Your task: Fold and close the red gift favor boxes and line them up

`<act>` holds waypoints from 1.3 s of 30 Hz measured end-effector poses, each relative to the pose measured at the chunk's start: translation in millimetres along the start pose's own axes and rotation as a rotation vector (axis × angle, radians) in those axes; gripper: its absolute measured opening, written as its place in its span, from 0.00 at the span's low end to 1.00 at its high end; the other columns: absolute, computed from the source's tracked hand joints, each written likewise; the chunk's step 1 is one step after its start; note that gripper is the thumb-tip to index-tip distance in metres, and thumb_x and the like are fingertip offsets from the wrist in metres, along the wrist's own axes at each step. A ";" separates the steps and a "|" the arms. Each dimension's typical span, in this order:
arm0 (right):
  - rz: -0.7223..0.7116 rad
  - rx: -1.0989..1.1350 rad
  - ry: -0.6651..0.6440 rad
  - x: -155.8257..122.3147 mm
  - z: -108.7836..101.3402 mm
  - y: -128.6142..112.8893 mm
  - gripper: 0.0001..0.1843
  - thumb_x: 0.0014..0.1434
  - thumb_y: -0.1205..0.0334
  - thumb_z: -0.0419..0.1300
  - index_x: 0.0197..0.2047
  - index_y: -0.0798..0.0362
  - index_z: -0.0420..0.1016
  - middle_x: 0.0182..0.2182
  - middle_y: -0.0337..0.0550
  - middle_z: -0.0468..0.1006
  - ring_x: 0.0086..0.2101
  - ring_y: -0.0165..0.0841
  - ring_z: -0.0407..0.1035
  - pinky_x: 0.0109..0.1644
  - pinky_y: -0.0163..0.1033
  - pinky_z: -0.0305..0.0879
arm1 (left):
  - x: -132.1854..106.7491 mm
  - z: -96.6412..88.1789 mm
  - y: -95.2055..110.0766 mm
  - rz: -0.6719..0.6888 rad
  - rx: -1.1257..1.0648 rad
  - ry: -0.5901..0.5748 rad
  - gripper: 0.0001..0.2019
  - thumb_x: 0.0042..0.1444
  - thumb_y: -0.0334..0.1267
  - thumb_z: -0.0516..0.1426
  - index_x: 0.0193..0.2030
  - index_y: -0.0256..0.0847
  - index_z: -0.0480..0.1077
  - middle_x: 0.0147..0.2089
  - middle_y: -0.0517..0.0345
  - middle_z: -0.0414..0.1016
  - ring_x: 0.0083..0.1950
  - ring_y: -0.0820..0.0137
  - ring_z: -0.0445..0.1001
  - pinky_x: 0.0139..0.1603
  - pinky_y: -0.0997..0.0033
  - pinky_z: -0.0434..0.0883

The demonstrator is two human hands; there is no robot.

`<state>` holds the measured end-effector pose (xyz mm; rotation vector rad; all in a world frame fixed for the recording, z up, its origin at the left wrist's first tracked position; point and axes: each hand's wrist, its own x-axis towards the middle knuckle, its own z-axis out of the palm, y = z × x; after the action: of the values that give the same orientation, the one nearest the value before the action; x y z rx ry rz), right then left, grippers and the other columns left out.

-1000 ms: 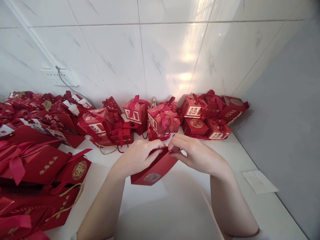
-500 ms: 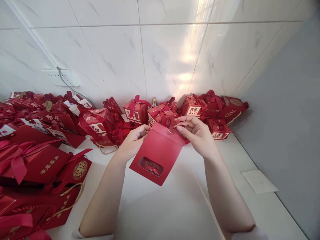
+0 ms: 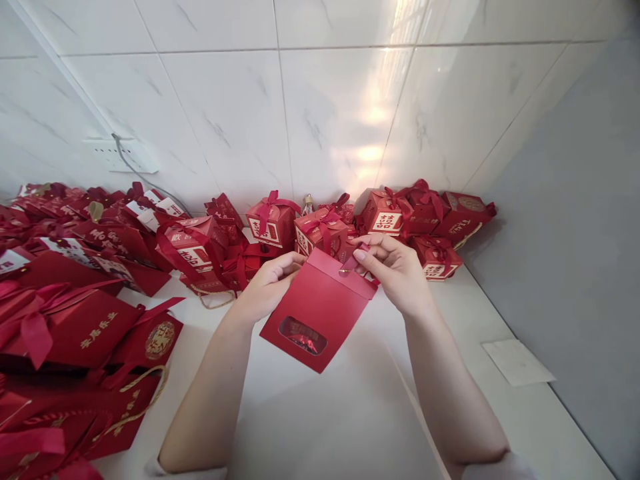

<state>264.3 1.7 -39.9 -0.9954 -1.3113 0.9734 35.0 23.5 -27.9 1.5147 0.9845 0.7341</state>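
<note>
Raised off the white counter (image 3: 350,413) since a second ago, a flat red window bag (image 3: 315,313) now faces the camera at centre. From left: heaps of ribboned red gift bags (image 3: 75,320); the left hand (image 3: 267,283), fingers closed on the bag's upper left edge; the right hand (image 3: 395,267), thumb and forefinger pinching a red ribbon end (image 3: 351,261) at the folded flap. The flap looks closed but no bow is tied yet, unlike the finished boxes (image 3: 395,217) behind.

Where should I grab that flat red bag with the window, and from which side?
Probably pinch the folded top edge of the red bag from above, where the left hand and right hand hold it: it's flat, and the window sits low.
</note>
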 end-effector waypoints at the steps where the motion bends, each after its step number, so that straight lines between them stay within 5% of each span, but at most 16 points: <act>1: -0.001 -0.009 -0.008 -0.6 0.9 0.7 0.15 0.58 0.51 0.66 0.43 0.52 0.75 0.25 0.37 0.75 0.27 0.31 0.71 0.31 0.35 0.69 | 1.0 -1.1 -1.6 0.002 -0.016 -0.015 0.17 0.60 0.48 0.56 0.53 0.44 0.72 0.49 0.53 0.78 0.43 0.66 0.77 0.39 0.71 0.73; 5: -0.038 -0.072 -0.045 -4.6 9.4 2.7 0.12 0.57 0.53 0.67 0.38 0.53 0.77 0.25 0.37 0.75 0.26 0.31 0.72 0.31 0.35 0.69 | 4.6 -3.8 -6.5 0.067 -0.006 -0.156 0.22 0.65 0.51 0.46 0.51 0.42 0.73 0.51 0.51 0.77 0.50 0.63 0.76 0.52 0.65 0.71; 8: -0.076 -0.173 -0.102 -8.2 16.6 2.9 0.10 0.59 0.55 0.65 0.39 0.52 0.78 0.25 0.37 0.75 0.27 0.31 0.72 0.32 0.35 0.69 | 6.8 -0.2 -9.5 0.115 0.208 -0.223 0.20 0.57 0.52 0.58 0.51 0.42 0.74 0.52 0.51 0.77 0.50 0.60 0.75 0.48 0.66 0.71; 17: -0.339 -0.648 -0.245 -7.2 17.6 9.7 0.08 0.63 0.67 0.60 0.44 0.48 0.78 0.39 0.40 0.81 0.37 0.34 0.74 0.39 0.38 0.70 | 17.0 11.9 -29.3 0.200 0.548 -0.163 0.14 0.57 0.45 0.58 0.46 0.42 0.78 0.39 0.57 0.81 0.37 0.65 0.75 0.39 0.70 0.69; 23: -0.349 -0.586 -0.203 -6.8 19.2 13.7 0.08 0.65 0.64 0.58 0.46 0.47 0.77 0.40 0.41 0.80 0.38 0.35 0.75 0.39 0.38 0.72 | 16.4 11.8 -26.2 0.243 0.506 -0.136 0.16 0.58 0.48 0.57 0.44 0.40 0.78 0.37 0.57 0.80 0.37 0.67 0.74 0.38 0.71 0.67; 28: -0.368 -0.475 -0.128 -9.7 21.1 6.1 0.21 0.66 0.62 0.56 0.61 0.44 0.64 0.44 0.41 0.79 0.42 0.35 0.75 0.44 0.39 0.74 | 12.3 12.7 -16.5 0.260 0.471 -0.090 0.16 0.59 0.48 0.55 0.36 0.38 0.78 0.30 0.57 0.76 0.32 0.69 0.70 0.32 0.71 0.64; 32: -0.484 -0.517 -0.165 -8.3 17.1 2.3 0.13 0.65 0.65 0.56 0.51 0.46 0.73 0.56 0.46 0.70 0.56 0.41 0.65 0.53 0.46 0.70 | 10.9 9.8 -12.9 0.242 0.450 -0.006 0.17 0.60 0.49 0.53 0.34 0.37 0.75 0.29 0.57 0.72 0.31 0.70 0.67 0.30 0.72 0.62; 39: -0.473 -0.596 -0.210 -2.5 16.7 14.0 0.13 0.65 0.65 0.57 0.49 0.43 0.76 0.58 0.44 0.66 0.57 0.42 0.62 0.58 0.53 0.66 | 10.2 4.0 -14.4 0.224 0.374 0.052 0.17 0.61 0.49 0.53 0.33 0.37 0.73 0.30 0.59 0.70 0.31 0.72 0.65 0.32 0.72 0.61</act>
<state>247.5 3.8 -53.9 -0.9612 -1.9677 0.3265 40.5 31.0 -43.5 1.9635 1.0418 0.7795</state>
